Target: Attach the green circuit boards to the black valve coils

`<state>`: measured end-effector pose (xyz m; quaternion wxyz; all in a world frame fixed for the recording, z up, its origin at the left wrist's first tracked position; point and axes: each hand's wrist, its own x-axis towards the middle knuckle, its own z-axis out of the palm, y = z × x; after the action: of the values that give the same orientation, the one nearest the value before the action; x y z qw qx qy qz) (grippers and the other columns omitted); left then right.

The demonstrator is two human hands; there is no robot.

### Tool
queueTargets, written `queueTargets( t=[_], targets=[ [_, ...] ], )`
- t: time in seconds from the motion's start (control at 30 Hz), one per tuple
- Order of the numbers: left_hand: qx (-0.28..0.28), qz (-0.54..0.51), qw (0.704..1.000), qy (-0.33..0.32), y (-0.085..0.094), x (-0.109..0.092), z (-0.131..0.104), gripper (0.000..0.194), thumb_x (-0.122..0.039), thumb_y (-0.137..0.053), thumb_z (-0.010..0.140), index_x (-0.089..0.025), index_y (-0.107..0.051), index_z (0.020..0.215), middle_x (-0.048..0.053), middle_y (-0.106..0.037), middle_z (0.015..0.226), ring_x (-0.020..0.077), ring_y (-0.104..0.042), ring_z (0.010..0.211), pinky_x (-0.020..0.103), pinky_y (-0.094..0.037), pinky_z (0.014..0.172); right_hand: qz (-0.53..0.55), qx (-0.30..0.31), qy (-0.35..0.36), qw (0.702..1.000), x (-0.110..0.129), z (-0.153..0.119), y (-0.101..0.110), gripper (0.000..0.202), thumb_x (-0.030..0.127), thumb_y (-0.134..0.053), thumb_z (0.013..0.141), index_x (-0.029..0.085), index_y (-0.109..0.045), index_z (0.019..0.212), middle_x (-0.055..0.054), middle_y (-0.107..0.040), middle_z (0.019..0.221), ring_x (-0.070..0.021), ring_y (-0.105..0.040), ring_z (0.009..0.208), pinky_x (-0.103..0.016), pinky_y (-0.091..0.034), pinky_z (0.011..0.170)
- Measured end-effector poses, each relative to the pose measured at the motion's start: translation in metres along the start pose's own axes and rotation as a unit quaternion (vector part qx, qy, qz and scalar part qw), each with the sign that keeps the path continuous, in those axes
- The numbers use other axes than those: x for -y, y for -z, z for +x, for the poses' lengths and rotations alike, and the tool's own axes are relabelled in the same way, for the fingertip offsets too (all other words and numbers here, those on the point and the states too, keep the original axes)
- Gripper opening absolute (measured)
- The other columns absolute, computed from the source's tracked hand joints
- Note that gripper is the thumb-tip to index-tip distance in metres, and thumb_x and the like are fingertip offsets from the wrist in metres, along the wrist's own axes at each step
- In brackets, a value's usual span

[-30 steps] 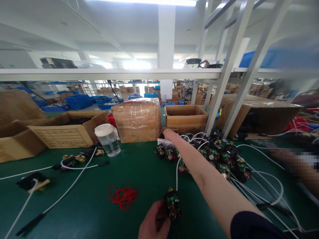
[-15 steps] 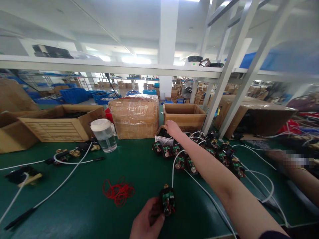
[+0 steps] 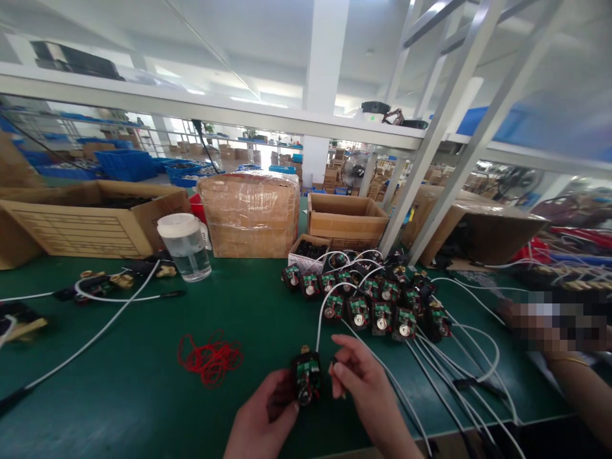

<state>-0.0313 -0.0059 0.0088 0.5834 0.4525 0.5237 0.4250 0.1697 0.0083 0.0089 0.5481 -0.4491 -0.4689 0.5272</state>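
Note:
My left hand (image 3: 268,411) grips the side of a black housing with a green circuit board (image 3: 306,377), a brass fitting on top and a white cable (image 3: 321,312) arching away behind it. Just to its right, my right hand (image 3: 361,382) is pinched on a small black part (image 3: 334,361), mostly covered by the fingers and apart from the housing. Several similar circuit-board housings (image 3: 358,312) stand grouped on the green table beyond my hands. Behind them is a small open box (image 3: 306,260) of black parts.
A tangle of red wire (image 3: 210,358) lies left of my hands. Farther back stand a water jug (image 3: 185,248), a taped carton (image 3: 248,213) and an open carton (image 3: 348,223). White cables (image 3: 444,357) trail across the right side, near another person's hand (image 3: 540,325).
My right hand has come back from the small box of black parts to beside the held housing, with a small black part between its fingers. My left hand keeps its hold.

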Motion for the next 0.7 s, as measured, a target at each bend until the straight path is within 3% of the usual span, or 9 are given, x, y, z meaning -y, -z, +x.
queueTargets(
  t=[0.13, 0.3, 0.5, 0.6, 0.7],
  targets=[
    [0.003, -0.006, 1.0, 0.007, 0.002, -0.001, 0.0, 0.036, -0.028, -0.072, 0.068, -0.017, -0.074, 0.102, 0.011, -0.08, 0.101, 0.0275, -0.074, 0.097, 0.037, -0.056, 0.092, -0.02, 0.006, 0.005, 1.0, -0.006, -0.008, -0.008, 0.044, 0.033, -0.075, 0.082, 0.029, -0.059, 0.122, 0.005, -0.061, 0.08, -0.0151, -0.067, 0.054, -0.027, -0.05, 0.051],
    [0.022, -0.001, 1.0, 0.0, 0.003, 0.0, 0.0, 0.035, -0.025, -0.071, 0.07, -0.017, -0.072, 0.103, 0.012, -0.08, 0.102, 0.0279, -0.074, 0.096, 0.037, -0.057, 0.089, -0.053, 0.03, 0.027, 0.998, -0.012, -0.011, -0.008, 0.038, 0.029, -0.072, 0.085, 0.03, -0.059, 0.121, 0.005, -0.062, 0.079, -0.0157, -0.07, 0.058, -0.027, -0.053, 0.056],
    [0.03, 0.01, 1.0, -0.004, 0.004, 0.005, 0.003, 0.035, -0.024, -0.068, 0.071, -0.017, -0.072, 0.105, 0.011, -0.079, 0.104, 0.0278, -0.074, 0.098, 0.039, -0.056, 0.091, -0.105, 0.036, 0.033, 0.993, -0.017, -0.015, -0.008, 0.014, 0.038, -0.069, 0.089, 0.025, -0.071, 0.095, 0.0, -0.065, 0.079, -0.0148, -0.066, 0.056, -0.027, -0.049, 0.056],
    [0.012, 0.006, 1.0, -0.009, 0.002, 0.006, 0.003, 0.035, -0.024, -0.067, 0.069, -0.018, -0.072, 0.103, 0.01, -0.08, 0.1, 0.0269, -0.074, 0.096, 0.037, -0.057, 0.09, -0.102, -0.006, 0.023, 0.995, -0.019, -0.019, -0.011, 0.019, 0.044, -0.068, 0.089, 0.026, -0.071, 0.09, 0.001, -0.062, 0.074, -0.0156, -0.062, 0.057, -0.028, -0.047, 0.056],
    [0.0, 0.006, 1.0, -0.011, 0.001, 0.004, 0.002, 0.034, -0.025, -0.067, 0.069, -0.018, -0.072, 0.101, 0.01, -0.08, 0.1, 0.0258, -0.075, 0.093, 0.036, -0.057, 0.088, -0.101, -0.058, 0.061, 0.991, -0.022, -0.023, -0.018, 0.02, 0.047, -0.071, 0.086, 0.027, -0.073, 0.084, -0.001, -0.06, 0.081, -0.0182, -0.059, 0.07, -0.029, -0.048, 0.063]
  ],
)
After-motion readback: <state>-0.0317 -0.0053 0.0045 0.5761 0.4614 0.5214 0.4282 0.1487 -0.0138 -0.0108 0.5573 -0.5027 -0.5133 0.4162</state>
